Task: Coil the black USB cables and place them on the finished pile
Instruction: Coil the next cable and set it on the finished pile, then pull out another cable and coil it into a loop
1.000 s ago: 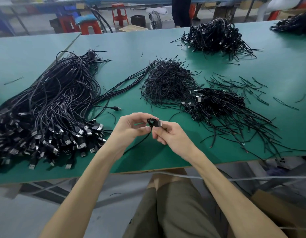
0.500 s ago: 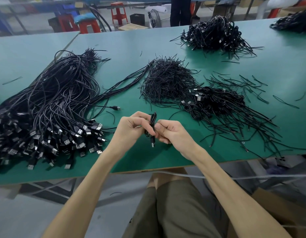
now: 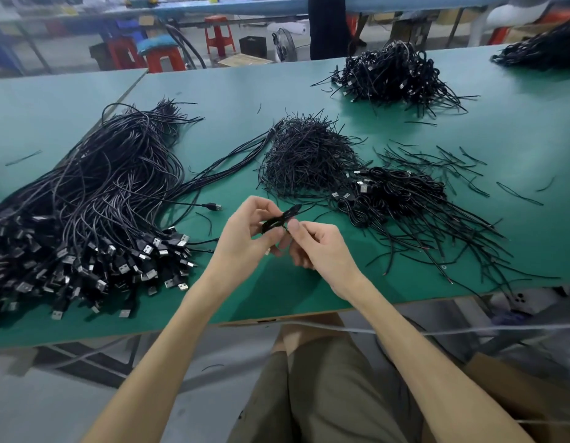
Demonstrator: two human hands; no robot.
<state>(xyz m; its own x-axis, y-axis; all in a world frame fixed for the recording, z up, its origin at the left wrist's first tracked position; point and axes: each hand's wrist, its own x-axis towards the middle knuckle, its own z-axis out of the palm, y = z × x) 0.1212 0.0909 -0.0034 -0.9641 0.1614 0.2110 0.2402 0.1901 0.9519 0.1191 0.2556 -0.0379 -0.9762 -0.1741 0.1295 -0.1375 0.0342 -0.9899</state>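
Observation:
A small coil of black USB cable [image 3: 278, 220] is held between both hands just above the green table [image 3: 517, 129], near its front edge. My left hand [image 3: 245, 241] grips the coil from the left, fingers curled round it. My right hand [image 3: 322, 251] pinches it from the right with thumb and fingertips. A large heap of uncoiled black USB cables [image 3: 85, 212] with silver plugs lies at the left. The pile of coiled cables [image 3: 395, 196] sits to the right of my hands.
A mound of short black ties [image 3: 309, 155] lies behind my hands, with loose ties [image 3: 453, 161] scattered to the right. One single cable plug [image 3: 215, 206] lies left of centre. More cable heaps [image 3: 392, 75] sit at the far side. Red stools [image 3: 219, 35] stand beyond the table.
The coil has turned from upright to lying slanted between my hands. Both hands have shifted their grip on it and stayed in the same spot.

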